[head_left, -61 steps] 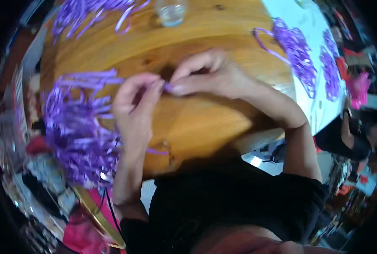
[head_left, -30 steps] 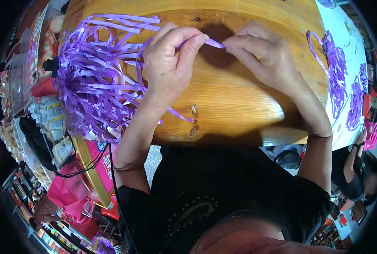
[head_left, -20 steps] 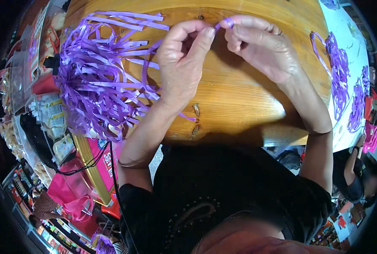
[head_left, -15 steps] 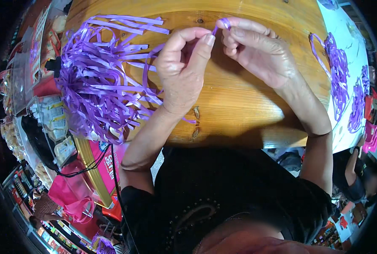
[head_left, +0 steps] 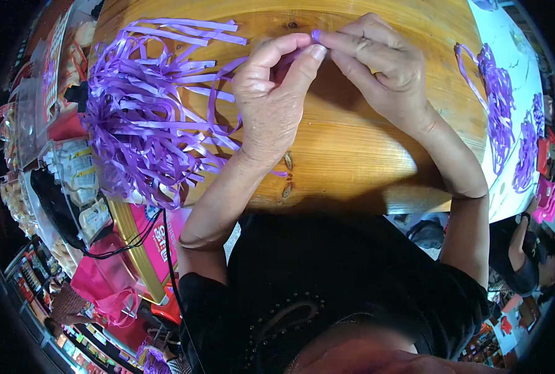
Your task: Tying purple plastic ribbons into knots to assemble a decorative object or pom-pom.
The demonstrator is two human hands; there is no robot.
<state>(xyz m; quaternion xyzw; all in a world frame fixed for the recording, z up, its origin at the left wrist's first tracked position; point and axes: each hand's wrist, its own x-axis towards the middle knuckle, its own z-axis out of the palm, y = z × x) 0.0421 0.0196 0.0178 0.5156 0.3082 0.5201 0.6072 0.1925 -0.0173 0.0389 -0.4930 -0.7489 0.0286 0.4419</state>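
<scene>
Over the far part of the wooden table (head_left: 352, 156), my two hands meet at a small purple loop of ribbon (head_left: 316, 36). My left hand (head_left: 274, 93) pinches the ribbon between thumb and forefinger. From the right, my right hand (head_left: 383, 68) has its fingertips pressed to the same loop, its thumb below and forefinger above. Part of the ribbon is hidden behind the left fingers. A big tangled heap of purple ribbons (head_left: 147, 124) lies just left of my left hand, with several strip ends spread toward it.
Bundles of purple ribbon (head_left: 497, 100) lie on a white marbled table (head_left: 526, 68) to the right, where another person's arm (head_left: 519, 240) shows. Clear plastic boxes with packets (head_left: 78, 171), a black cable (head_left: 128, 249) and a pink bag (head_left: 106, 290) crowd the left side.
My right hand has turned over and its fingers have closed in on the loop beside my left fingertips. The loop now looks smaller. My left hand has barely moved.
</scene>
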